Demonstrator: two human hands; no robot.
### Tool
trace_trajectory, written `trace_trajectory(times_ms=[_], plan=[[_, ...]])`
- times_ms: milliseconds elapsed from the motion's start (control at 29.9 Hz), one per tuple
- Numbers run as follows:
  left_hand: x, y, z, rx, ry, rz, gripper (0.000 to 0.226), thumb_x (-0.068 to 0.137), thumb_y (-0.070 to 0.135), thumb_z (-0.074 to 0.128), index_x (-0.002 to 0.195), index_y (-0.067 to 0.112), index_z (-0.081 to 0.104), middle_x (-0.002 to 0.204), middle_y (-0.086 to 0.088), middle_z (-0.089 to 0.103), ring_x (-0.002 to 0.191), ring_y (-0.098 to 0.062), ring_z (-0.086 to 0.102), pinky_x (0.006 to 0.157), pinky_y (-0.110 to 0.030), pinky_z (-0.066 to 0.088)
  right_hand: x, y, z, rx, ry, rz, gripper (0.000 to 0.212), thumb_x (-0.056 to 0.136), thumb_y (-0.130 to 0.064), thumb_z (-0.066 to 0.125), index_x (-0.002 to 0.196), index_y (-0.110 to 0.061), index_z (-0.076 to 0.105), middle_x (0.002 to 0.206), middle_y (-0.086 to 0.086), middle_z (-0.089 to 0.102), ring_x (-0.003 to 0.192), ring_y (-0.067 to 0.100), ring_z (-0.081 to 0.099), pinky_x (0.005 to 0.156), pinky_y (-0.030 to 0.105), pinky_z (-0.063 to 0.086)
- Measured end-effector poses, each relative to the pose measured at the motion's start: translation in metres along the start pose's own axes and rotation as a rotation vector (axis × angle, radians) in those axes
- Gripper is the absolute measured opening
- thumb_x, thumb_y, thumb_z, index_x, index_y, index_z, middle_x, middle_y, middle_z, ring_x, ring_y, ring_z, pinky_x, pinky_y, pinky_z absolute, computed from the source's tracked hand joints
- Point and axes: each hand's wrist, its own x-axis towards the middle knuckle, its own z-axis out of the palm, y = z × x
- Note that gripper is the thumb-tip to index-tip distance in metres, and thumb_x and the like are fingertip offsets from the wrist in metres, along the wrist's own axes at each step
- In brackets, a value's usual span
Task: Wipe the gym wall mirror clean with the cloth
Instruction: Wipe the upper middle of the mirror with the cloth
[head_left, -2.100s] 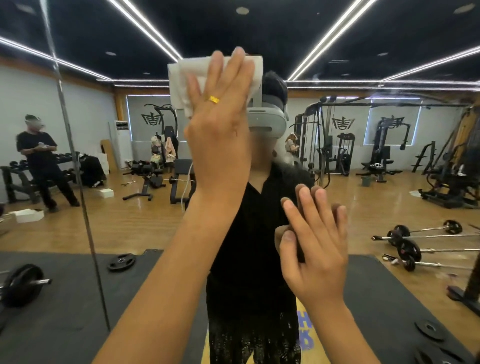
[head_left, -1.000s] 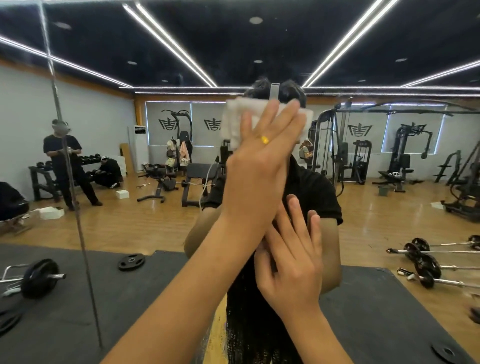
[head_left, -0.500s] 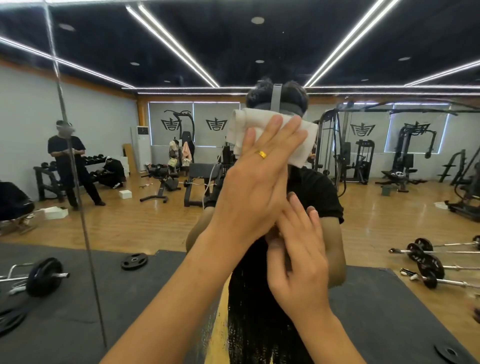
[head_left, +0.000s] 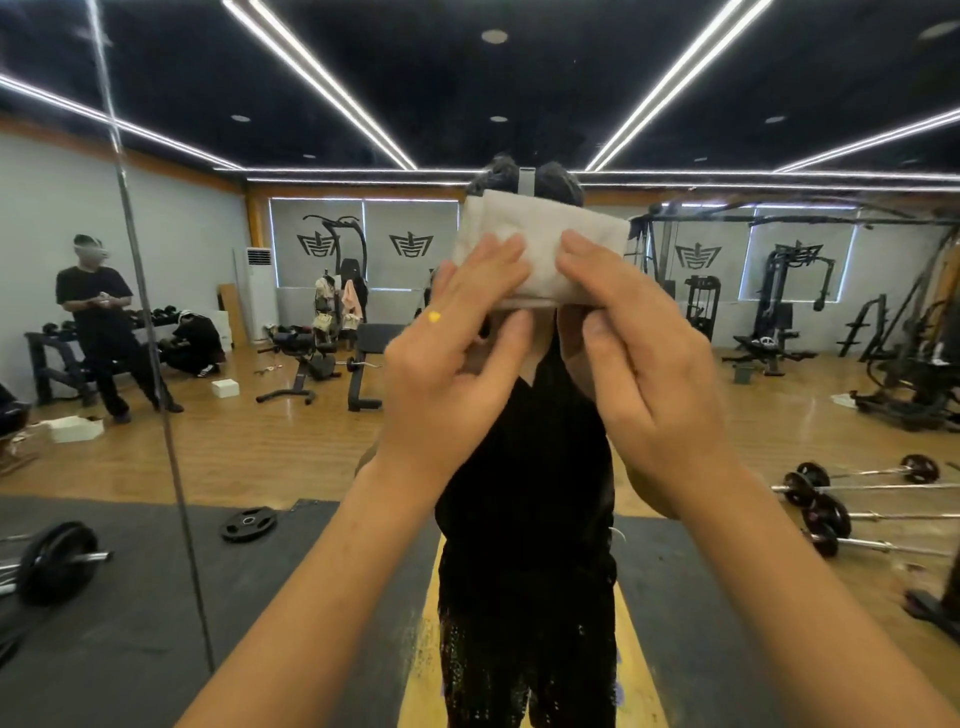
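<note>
- White folded cloth (head_left: 540, 254) sat at head height in the middle of the view, held up in front of the gym wall mirror (head_left: 779, 405). It covered the face of the wearer's own reflection (head_left: 524, 467), which was dressed in a black top.
- Whether the cloth was touching the glass or held just off it could not be told.
- Left hand (head_left: 457, 353) gripped the cloth's left half, with the fingers laid across its near face and the thumb tucked at the lower edge, pinching the fabric. A gold ring (head_left: 432, 315) showed on one finger.
- Right hand (head_left: 639, 364) mirrored it on the right half, with the fingers over the front and the thumb under the bottom edge, also pinching.
- Both forearms rose from the bottom corners of the view and met at the cloth.
- Further out, the reflection showed a wooden gym floor. A dark mirror seam (head_left: 150, 332) ran down the left, and a standing bystander (head_left: 96, 312) was near it. A loose weight plate (head_left: 248, 525) lay on black matting, and barbells (head_left: 857, 483) lay at the right.
- Likely risks from here:
  - If either pinch loosened while the cloth was being adjusted, the fold could open and a trailing corner might leave streaks.
  - Bare fingertips sat close to the cloth's edges, so sliding past them could smear the glass.
  - Pressure from only one side could bunch the pad and miss patches.
</note>
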Motion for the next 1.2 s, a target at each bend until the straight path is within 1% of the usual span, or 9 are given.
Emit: trace_trajectory(times_ms=[100,234,435,602,735,802,869,1003,1204], plan=[[-0.041,-0.016,-0.017,0.218,0.1,0.01,0.034,0.099,0.002,0.057,0.134,0.002,0.06,0.144,-0.017,0.058,0.143,-0.03,0.048,0.122,-0.057,0.031,0.001,-0.007,0.013,-0.114,0.057,0.046,0.04,0.1,-0.006,0.057,0.14,-0.004,0.057,0.148,0.012,0.055,0.143,0.021,0.047,0.119,0.039,0.039],[-0.091,-0.044,-0.03,0.46,0.023,0.009,0.041,0.102,0.011,0.053,0.142,0.002,0.055,0.152,-0.019,0.049,0.148,-0.036,0.04,0.113,-0.072,0.03,0.003,-0.024,0.04,-0.28,0.181,0.118,0.038,0.099,-0.018,0.063,0.136,-0.009,0.064,0.146,0.009,0.058,0.141,0.022,0.046,0.121,0.032,0.032],[-0.096,-0.049,-0.03,0.528,-0.01,0.03,0.044,0.105,0.016,0.048,0.148,0.004,0.05,0.158,-0.017,0.043,0.152,-0.031,0.032,0.124,-0.06,0.022,0.019,-0.037,0.074,-0.455,0.366,0.187,0.04,0.098,-0.039,0.066,0.13,-0.017,0.069,0.134,0.013,0.059,0.124,0.027,0.051,0.103,0.03,0.033],[-0.096,-0.054,-0.031,0.543,-0.011,0.046,0.045,0.103,0.016,0.049,0.147,0.005,0.051,0.158,-0.014,0.042,0.153,-0.03,0.031,0.127,-0.051,0.017,0.03,-0.028,0.076,-0.495,0.429,0.158,0.038,0.1,-0.03,0.067,0.133,-0.01,0.067,0.133,0.014,0.061,0.125,0.026,0.049,0.107,0.047,0.044],[-0.095,-0.053,-0.03,0.536,0.011,0.052,0.045,0.102,0.015,0.05,0.146,0.005,0.053,0.158,-0.014,0.042,0.153,-0.027,0.031,0.128,-0.045,0.012,0.03,-0.023,0.079,-0.553,0.414,0.098,0.036,0.1,-0.019,0.067,0.133,-0.004,0.066,0.139,0.014,0.061,0.134,0.027,0.044,0.114,0.044,0.043],[-0.094,-0.053,-0.029,0.531,0.01,0.058,0.045,0.102,0.015,0.049,0.146,0.005,0.052,0.158,-0.014,0.042,0.153,-0.028,0.031,0.128,-0.045,0.011,0.031,-0.02,0.074,-0.568,0.417,0.066,0.034,0.1,-0.018,0.067,0.13,-0.004,0.068,0.135,0.014,0.065,0.131,0.027,0.048,0.115,0.033,0.038],[-0.094,-0.053,-0.029,0.534,0.004,0.058,0.046,0.102,0.015,0.049,0.147,0.005,0.051,0.158,-0.014,0.042,0.152,-0.029,0.031,0.129,-0.045,0.011,0.028,-0.019,0.069,-0.558,0.422,0.032,0.029,0.098,-0.015,0.068,0.124,-0.003,0.072,0.125,0.014,0.069,0.12,0.025,0.055,0.107,0.024,0.04],[-0.095,-0.054,-0.03,0.547,-0.004,0.052,0.047,0.102,0.015,0.05,0.147,0.006,0.052,0.159,-0.014,0.041,0.153,-0.029,0.032,0.128,-0.046,0.012,0.002,-0.014,0.067,-0.632,0.399,-0.047,0.02,0.094,-0.005,0.074,0.113,-0.002,0.077,0.102,0.014,0.07,0.097,0.027,0.061,0.083,0.034,0.05],[-0.095,-0.054,-0.031,0.557,0.007,0.059,0.047,0.1,0.013,0.052,0.147,0.005,0.053,0.159,-0.014,0.042,0.153,-0.028,0.032,0.128,-0.046,0.013,0.025,-0.001,0.045,-0.699,0.341,-0.198,0.025,0.104,-0.018,0.06,0.108,0.0,0.078,0.094,0.017,0.069,0.094,0.023,0.05,0.072,0.038,0.05]])
